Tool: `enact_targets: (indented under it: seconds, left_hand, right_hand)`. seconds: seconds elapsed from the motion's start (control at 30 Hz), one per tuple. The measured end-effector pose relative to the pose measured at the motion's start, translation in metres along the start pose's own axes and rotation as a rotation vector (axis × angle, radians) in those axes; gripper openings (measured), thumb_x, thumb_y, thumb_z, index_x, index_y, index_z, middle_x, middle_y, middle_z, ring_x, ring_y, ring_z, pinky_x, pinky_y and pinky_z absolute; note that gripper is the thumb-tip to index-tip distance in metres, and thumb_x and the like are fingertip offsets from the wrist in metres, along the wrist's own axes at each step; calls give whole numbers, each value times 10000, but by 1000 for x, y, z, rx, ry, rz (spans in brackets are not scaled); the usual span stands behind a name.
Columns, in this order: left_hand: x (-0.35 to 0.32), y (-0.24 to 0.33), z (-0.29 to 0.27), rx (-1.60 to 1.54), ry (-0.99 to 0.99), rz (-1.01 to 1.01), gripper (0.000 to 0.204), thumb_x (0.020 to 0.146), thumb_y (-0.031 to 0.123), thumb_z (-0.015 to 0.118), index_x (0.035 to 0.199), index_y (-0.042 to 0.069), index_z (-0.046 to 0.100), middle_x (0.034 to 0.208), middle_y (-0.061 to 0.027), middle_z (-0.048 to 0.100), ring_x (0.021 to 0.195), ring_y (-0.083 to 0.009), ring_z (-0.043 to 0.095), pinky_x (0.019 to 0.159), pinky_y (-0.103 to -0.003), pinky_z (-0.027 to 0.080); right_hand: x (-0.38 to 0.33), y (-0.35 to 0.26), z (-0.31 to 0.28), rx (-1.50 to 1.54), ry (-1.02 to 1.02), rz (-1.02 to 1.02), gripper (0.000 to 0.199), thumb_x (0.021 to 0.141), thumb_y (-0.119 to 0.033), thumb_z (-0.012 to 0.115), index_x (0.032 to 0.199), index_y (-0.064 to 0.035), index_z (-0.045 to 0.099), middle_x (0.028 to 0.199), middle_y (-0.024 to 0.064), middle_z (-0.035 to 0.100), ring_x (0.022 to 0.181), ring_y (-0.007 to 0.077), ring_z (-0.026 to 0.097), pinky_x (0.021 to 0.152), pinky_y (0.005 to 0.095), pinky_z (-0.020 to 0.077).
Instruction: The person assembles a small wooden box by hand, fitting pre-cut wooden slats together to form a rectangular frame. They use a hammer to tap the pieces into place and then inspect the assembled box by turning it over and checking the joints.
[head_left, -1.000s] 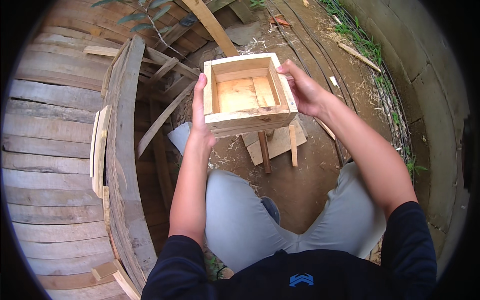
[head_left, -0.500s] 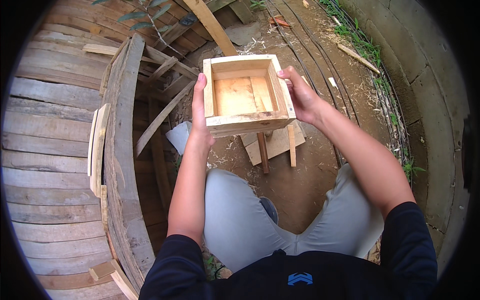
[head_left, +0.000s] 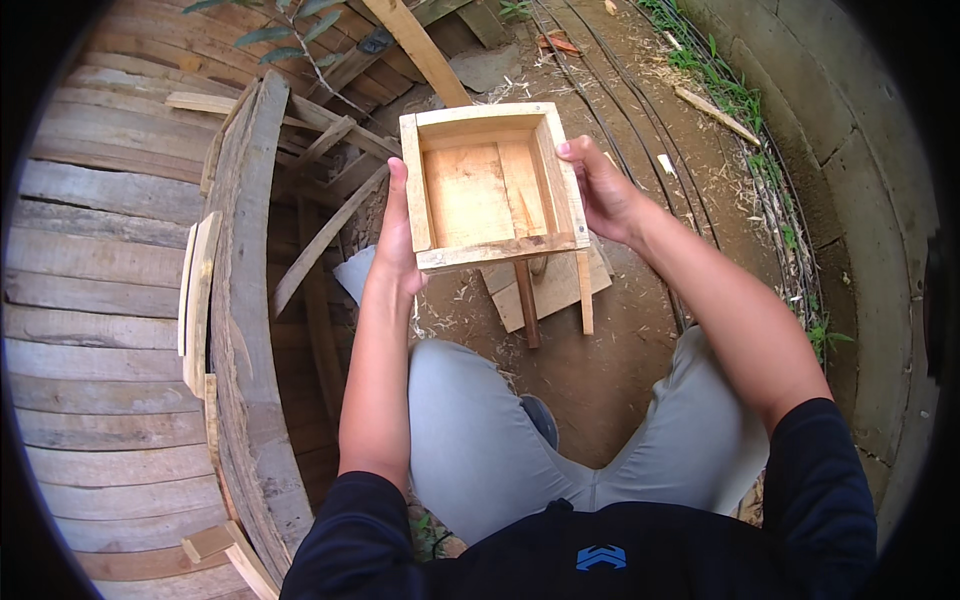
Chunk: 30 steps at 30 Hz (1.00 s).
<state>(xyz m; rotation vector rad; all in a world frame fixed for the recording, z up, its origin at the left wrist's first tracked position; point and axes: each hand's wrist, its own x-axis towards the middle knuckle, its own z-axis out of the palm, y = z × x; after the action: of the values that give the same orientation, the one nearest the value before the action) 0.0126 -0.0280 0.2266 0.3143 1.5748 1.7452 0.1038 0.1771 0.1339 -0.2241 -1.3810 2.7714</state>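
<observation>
Held up in front of me is a small open-topped wooden box (head_left: 470, 195) of pale planks, its inside facing me and holding nothing. My left hand (head_left: 398, 235) grips its left wall, thumb up along the side. At the right wall, my right hand (head_left: 605, 195) has its thumb near the upper corner. The fingers of both hands are mostly hidden behind the box. Below it, partly covered by the box, a flat board (head_left: 555, 295) lies on the ground with a dark wooden stick (head_left: 527, 305) and a pale stick (head_left: 586, 295).
A plank platform (head_left: 110, 330) with a thick upright board (head_left: 245, 330) fills the left side. Loose wood strips (head_left: 200, 300) rest by its edge. Black cables (head_left: 620, 90) run over the dirt and shavings. A concrete wall (head_left: 850, 180) curves along the right.
The box has tilted so its inside faces me more squarely and its front wall shows less. It has shifted slightly up, both hands staying on it.
</observation>
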Motion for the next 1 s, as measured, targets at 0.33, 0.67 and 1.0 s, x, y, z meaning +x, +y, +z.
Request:
enact_targets:
  seconds: [0.33, 0.67, 1.0]
  left_hand:
    - [3, -2, 2, -47, -25, -16, 957, 892, 753, 471, 1472, -2, 370, 1397, -219, 521, 1240, -300, 592, 1022, -421, 523]
    - [-2, -3, 18, -90, 31, 93, 917, 881, 714, 477, 1459, 8, 386, 1360, -208, 537, 1201, -298, 602, 1000, -417, 517]
    - [-2, -5, 20, -190, 46, 85, 822, 901, 693, 470, 1438, 71, 449, 1334, -161, 550, 1204, -298, 578, 986, -440, 508]
  right_hand:
    - [3, 5, -10, 68, -5, 15, 673, 856, -489, 626, 1306, -9, 486, 1233, 148, 621, 1115, 193, 644, 1003, 346, 509]
    - [1, -12, -8, 53, -104, 27, 795, 866, -535, 613, 1406, 17, 424, 1341, 185, 563, 1248, 215, 574, 1082, 332, 447]
    - [5, -17, -11, 31, -129, 72, 837, 890, -576, 582, 1413, 54, 404, 1328, 186, 569, 1241, 211, 576, 1083, 318, 453]
